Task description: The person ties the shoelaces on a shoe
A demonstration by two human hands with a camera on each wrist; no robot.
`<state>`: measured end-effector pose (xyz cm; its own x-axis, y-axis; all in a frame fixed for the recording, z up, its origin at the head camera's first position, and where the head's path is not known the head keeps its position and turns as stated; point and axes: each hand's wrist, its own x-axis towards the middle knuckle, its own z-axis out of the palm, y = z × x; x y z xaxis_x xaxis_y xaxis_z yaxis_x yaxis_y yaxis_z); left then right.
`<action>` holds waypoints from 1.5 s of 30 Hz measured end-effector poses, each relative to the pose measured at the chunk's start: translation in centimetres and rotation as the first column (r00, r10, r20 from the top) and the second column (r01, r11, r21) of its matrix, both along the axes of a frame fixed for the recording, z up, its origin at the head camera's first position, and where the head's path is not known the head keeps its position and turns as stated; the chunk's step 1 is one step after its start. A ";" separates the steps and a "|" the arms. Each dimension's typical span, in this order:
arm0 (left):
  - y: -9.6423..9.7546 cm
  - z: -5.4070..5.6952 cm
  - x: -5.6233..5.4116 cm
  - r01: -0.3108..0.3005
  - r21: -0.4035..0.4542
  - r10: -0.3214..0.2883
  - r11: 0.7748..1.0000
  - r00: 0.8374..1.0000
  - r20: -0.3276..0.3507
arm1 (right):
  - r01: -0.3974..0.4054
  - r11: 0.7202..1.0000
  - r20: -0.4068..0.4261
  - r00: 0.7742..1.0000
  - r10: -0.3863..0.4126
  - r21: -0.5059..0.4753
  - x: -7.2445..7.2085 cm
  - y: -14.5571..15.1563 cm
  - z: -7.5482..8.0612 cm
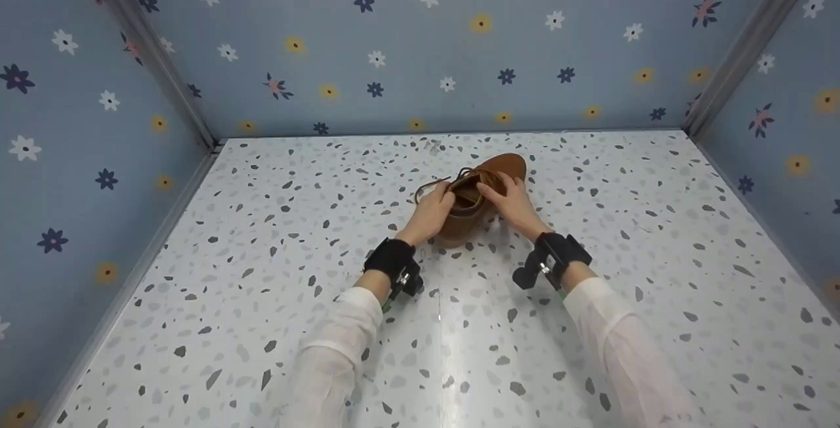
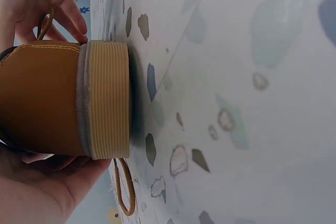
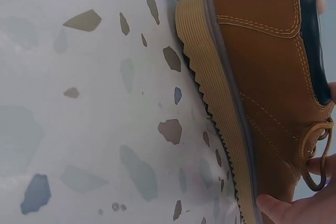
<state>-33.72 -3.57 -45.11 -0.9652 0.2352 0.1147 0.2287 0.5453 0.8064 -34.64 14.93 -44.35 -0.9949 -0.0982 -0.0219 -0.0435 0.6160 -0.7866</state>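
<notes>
Head view: brown shoe [image 1: 467, 219] between left hand [image 1: 430, 211] and right hand [image 1: 516, 205].

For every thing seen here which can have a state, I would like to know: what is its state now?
Shoe: upright, held from both sides
Shoelace: looped, knot unclear
Left hand: gripping the shoe
Right hand: holding the shoe
Left wristband: worn
Right wristband: worn
</notes>
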 end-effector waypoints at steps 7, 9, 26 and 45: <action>0.0 -0.1 0.1 -0.004 0.007 0.004 1.000 1.000 0.002 | -0.015 1.000 -0.001 1.000 0.015 -0.010 0.0 0.0 0.0; 0.0 0.0 0.2 -0.005 0.000 0.005 1.000 1.000 0.000 | -0.023 1.000 -0.007 1.000 0.022 -0.010 -0.1 0.0 0.0; 0.2 0.6 1.5 0.016 -0.024 -0.016 1.000 0.999 0.029 | -0.098 0.995 -0.032 0.995 0.099 0.008 -0.3 0.7 0.0; 0.8 0.7 4.2 0.009 0.046 -0.012 0.999 0.998 0.067 | -0.197 0.980 -0.056 0.979 0.197 0.014 0.8 1.6 0.0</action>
<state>-29.51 -2.78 -44.44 -0.9686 0.2410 0.0606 0.1786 0.5058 0.8440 -33.84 16.53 -44.31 -0.9557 -0.2924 0.0321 -0.2087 0.5971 -0.7745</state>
